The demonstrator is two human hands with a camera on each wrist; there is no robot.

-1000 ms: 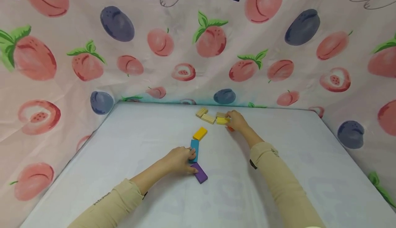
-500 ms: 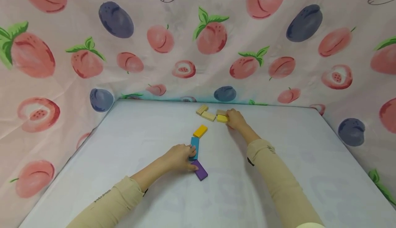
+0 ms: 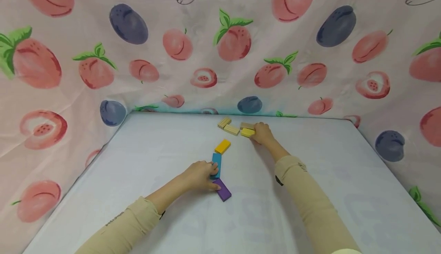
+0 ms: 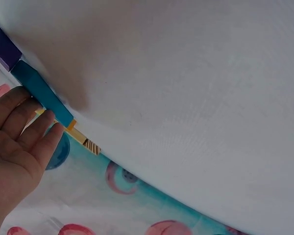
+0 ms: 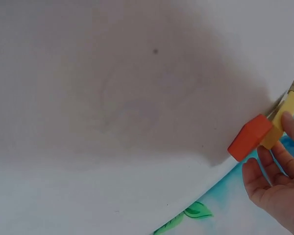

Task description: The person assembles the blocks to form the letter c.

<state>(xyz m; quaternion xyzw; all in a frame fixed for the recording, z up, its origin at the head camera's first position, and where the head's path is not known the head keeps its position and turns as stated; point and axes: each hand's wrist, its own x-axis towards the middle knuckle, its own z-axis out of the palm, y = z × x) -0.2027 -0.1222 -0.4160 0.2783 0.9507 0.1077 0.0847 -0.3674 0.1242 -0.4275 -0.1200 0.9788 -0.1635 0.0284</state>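
Observation:
In the head view my left hand (image 3: pixel 200 175) reaches in from the left. Its fingers touch the blue block (image 3: pixel 216 166), and the thumb rests on the purple block (image 3: pixel 223 190). Those fingers look fairly straight against the blue block's side in the left wrist view. Farther back, my right hand (image 3: pixel 263 133) pinches the yellow block (image 3: pixel 247 132) at its right end, thumb on one face. An orange block (image 5: pixel 250 137) lies against that yellow block in the right wrist view; the hand hides it in the head view.
Between the hands lies an orange-yellow block (image 3: pixel 222 146), at the blue block's far end. Plain wooden blocks (image 3: pixel 231 130) sit near the back edge, one (image 3: pixel 247 125) just behind the yellow block. A fruit-print cloth (image 3: pixel 206 54) hangs behind the white table (image 3: pixel 165 143).
The right hand has shifted slightly and now covers the orange block, which showed below it a second ago. The left hand stays on the blue and purple blocks.

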